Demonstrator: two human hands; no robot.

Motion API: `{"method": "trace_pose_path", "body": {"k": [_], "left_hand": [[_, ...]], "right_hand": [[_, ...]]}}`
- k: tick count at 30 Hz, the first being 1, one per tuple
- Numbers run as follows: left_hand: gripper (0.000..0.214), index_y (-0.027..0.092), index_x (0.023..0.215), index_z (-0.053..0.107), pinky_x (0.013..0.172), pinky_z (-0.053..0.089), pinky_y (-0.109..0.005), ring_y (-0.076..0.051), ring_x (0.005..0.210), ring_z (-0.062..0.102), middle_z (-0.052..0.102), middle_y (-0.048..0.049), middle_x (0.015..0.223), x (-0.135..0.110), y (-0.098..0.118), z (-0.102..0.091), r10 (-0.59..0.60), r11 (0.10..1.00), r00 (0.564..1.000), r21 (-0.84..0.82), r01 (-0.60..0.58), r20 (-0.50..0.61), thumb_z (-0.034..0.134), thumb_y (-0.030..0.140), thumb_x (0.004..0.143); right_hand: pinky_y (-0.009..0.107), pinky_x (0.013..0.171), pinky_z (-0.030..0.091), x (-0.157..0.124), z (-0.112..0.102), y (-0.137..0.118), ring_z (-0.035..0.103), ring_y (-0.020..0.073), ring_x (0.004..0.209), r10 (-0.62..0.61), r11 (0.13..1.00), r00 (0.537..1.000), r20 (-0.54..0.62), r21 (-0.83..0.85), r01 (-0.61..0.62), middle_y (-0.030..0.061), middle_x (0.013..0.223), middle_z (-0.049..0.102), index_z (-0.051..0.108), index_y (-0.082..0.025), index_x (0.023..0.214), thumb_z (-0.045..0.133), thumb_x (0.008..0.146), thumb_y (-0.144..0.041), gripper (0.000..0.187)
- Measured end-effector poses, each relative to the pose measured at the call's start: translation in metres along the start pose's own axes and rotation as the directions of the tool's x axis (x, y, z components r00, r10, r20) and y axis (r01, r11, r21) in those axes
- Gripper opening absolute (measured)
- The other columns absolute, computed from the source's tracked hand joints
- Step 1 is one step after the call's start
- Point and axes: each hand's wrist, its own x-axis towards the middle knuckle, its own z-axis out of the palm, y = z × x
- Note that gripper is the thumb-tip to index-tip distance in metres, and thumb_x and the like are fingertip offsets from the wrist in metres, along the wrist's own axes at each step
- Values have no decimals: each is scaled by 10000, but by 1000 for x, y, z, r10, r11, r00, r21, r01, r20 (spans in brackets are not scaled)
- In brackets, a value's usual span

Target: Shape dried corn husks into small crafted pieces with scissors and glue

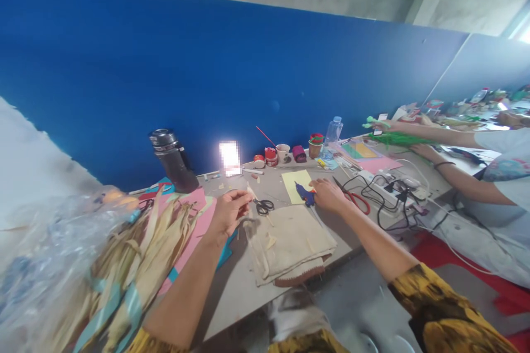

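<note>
My left hand [231, 213] is over the table, thumb and fingers pinched together; what they hold, if anything, is too small to make out. Black-handled scissors [264, 207] lie just right of its fingertips. With my right hand [328, 194] I grip a blue glue gun [305, 194], its nozzle pointing left above a yellow sheet of paper [290, 178]. Between my forearms lies a folded beige cloth [290, 245] with small pale scraps on top. Dried corn husks [155, 231] rest on pink paper [202, 215] left of my left forearm.
A dark thermos [174, 162] stands near the blue wall, right of it a bright screen [229, 158]. Paper cups [283, 153] and a plastic bottle [333, 132] line the back. Red-handled scissors [361, 203] and a cabled power strip [383, 193] lie right; a co-worker's arms [464, 174] reach in.
</note>
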Motion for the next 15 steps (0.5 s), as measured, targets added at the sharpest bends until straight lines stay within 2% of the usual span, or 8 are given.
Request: {"method": "trace_pose_path", "body": {"k": [4, 8, 10, 13, 15], "left_hand": [[333, 136, 717, 662, 424, 343, -171, -64, 468, 508, 663, -24, 645, 10, -7, 12, -30, 999, 999, -42, 30, 12, 870, 277, 500], [310, 128, 727, 658, 407, 334, -170, -67, 475, 510, 652, -25, 653, 21, -17, 24, -46, 997, 998, -63, 48, 33, 841, 281, 529], [308, 131, 728, 655, 397, 329, -172, -70, 479, 516, 642, -17, 660, 25, -19, 28, -49, 996, 999, -73, 50, 18, 834, 268, 520], [305, 137, 722, 649, 389, 322, -169, -67, 482, 512, 625, 0, 664, 29, -20, 32, -47, 996, 999, -81, 45, -22, 829, 262, 510], [299, 140, 713, 643, 386, 307, -161, -60, 481, 502, 614, 9, 662, 30, -21, 34, -46, 996, 998, -82, 43, -42, 827, 269, 515]], "right_hand": [[383, 890, 383, 4, 15, 19, 586, 314, 1103, -66, 996, 993, 94, -60, 72, 176, 1145, 684, 647, -181, 1254, 554, 829, -77, 447], [377, 875, 372, 6, 24, 23, 564, 313, 1097, -107, 992, 988, 107, -60, 114, 177, 1139, 652, 640, -201, 1255, 493, 869, -79, 431], [355, 869, 366, 4, 22, 27, 549, 300, 1088, -131, 991, 989, 62, -27, 133, 167, 1124, 632, 634, -198, 1250, 491, 862, -79, 430], [328, 870, 364, -7, 15, 30, 534, 272, 1052, -169, 981, 982, -89, 79, 176, 135, 1079, 613, 619, -185, 1228, 514, 853, -106, 397], [315, 862, 372, -16, 9, 26, 539, 250, 1008, -246, 950, 954, -169, 154, 272, 110, 1044, 612, 619, -187, 1195, 531, 870, -149, 339]]}}
